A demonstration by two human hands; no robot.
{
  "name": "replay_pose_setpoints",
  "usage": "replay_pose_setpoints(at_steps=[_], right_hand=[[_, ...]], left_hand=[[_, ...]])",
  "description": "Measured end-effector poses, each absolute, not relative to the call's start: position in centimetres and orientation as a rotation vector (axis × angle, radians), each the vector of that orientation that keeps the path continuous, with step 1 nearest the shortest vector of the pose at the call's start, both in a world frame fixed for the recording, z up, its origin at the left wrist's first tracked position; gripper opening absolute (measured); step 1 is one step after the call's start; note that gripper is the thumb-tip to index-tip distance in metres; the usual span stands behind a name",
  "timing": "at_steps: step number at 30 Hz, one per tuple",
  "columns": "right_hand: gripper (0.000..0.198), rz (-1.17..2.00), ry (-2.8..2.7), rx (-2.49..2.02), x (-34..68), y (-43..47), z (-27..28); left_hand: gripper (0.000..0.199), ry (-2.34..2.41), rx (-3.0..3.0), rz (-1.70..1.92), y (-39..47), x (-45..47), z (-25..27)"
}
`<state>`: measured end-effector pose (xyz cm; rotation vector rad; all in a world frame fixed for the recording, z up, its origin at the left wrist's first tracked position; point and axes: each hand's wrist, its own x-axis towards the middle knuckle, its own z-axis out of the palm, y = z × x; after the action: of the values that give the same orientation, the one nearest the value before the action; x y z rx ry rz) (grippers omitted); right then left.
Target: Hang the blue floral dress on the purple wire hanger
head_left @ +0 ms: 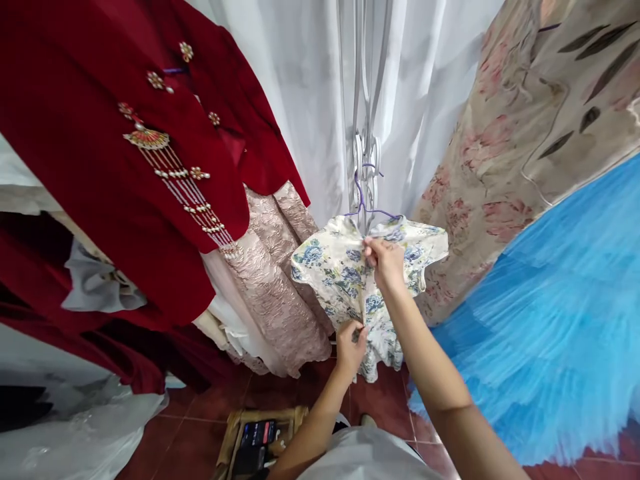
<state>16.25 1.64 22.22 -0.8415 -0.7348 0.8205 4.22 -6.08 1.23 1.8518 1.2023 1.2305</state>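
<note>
A short-sleeved white blouse with blue flowers (350, 275) hangs in front of me on a purple wire hanger (361, 200). High on its front opening, just below the neckline, my right hand (387, 261) pinches the edge of the cloth. Lower down on the same opening, my left hand (351, 343) has its thumb and fingertips closed on the fabric. The front edge runs fairly straight between both hands. Any button or zip at the fingertips is too small to make out.
Left hangs a dark red velvet jacket (200, 167) with beaded brooches, over a pink brocade skirt (280, 293). On the right are a floral beige dress (480, 160) and a blue tulle skirt (540, 320). White curtains (310, 87) hang behind. A wooden box (227, 443) stands on the red-tiled floor (195, 427).
</note>
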Motion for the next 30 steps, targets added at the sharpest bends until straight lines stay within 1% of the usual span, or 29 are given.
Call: replay_pose_setpoints(at_steps=[3,6,8,11,12,14,17,19,24,27,30], right_hand=[[0.023,0.824,-0.765,-0.825,16.2,3.1,25.3],[0.022,0.853,-0.812,-0.881,16.4,2.7,25.5],[0.023,0.849,-0.830,-0.905,16.4,1.9,24.7],[0.024,0.800,-0.838,-0.931,16.4,1.0,23.8],[0.023,0.783,-0.840,-0.941,16.4,0.8,23.6],[0.022,0.758,-0.853,-0.960,16.5,0.8,23.6],[0.021,0.702,-0.899,-1.009,16.8,1.1,23.4],[0.024,0.654,-0.942,-1.049,17.1,1.3,23.0],[0.028,0.618,-0.996,-1.080,17.2,2.0,21.5],[0.031,0.633,-1.020,-1.170,17.0,2.1,20.2],[0.033,0.667,-1.060,-1.258,16.9,0.8,18.0]], left_hand=[[0.031,1.191,1.820,1.205,-7.6,3.5,0.3],[0.026,1.115,1.797,1.288,-7.3,2.6,1.4],[0.022,1.031,1.841,1.442,-5.4,2.2,4.7],[0.034,0.884,2.016,1.719,-0.6,2.2,12.7],[0.038,0.843,2.104,1.736,1.2,2.3,15.5],[0.039,0.783,2.301,1.595,4.5,2.9,20.4],[0.025,0.736,2.617,1.294,7.6,3.7,24.5],[0.020,0.760,2.711,1.225,8.2,3.9,25.3],[0.014,0.727,2.672,1.244,7.4,4.0,25.6],[0.015,0.769,2.548,1.349,7.4,3.6,26.6],[0.020,0.876,2.352,1.538,9.3,1.4,28.1]])
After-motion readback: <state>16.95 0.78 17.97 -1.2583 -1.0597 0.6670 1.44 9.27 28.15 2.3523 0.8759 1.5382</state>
